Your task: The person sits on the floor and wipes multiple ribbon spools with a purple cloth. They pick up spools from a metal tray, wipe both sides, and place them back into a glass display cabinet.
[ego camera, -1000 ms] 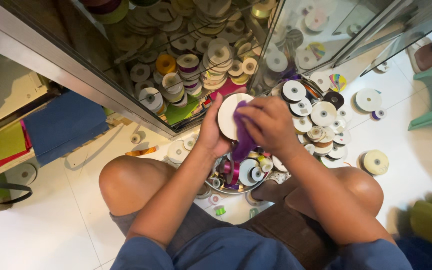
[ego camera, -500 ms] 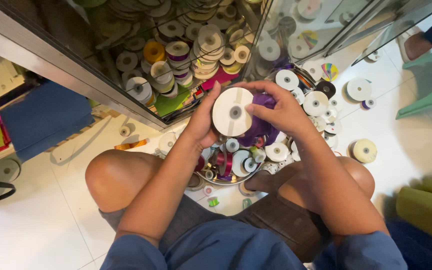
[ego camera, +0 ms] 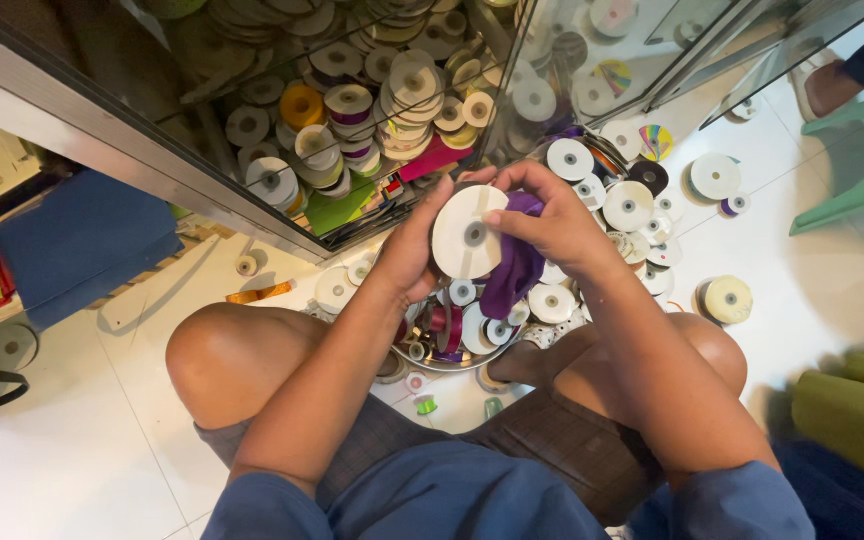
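Left hand (ego camera: 414, 250): grasps the white ribbon spool (ego camera: 467, 232) from its left edge, face up.
Right hand (ego camera: 550, 218): pinches a bunched purple cloth (ego camera: 514, 262) against the spool's right side.
Spool's place: raised above the round tray (ego camera: 422, 358) of spools, between the knees.
Far: glass cabinet (ego camera: 282, 120) packed with ribbon rolls.
Right: loose white spools (ego camera: 715, 176) on the floor.

The person wears a blue short-sleeved shirt and dark brown checked shorts, arms bare.
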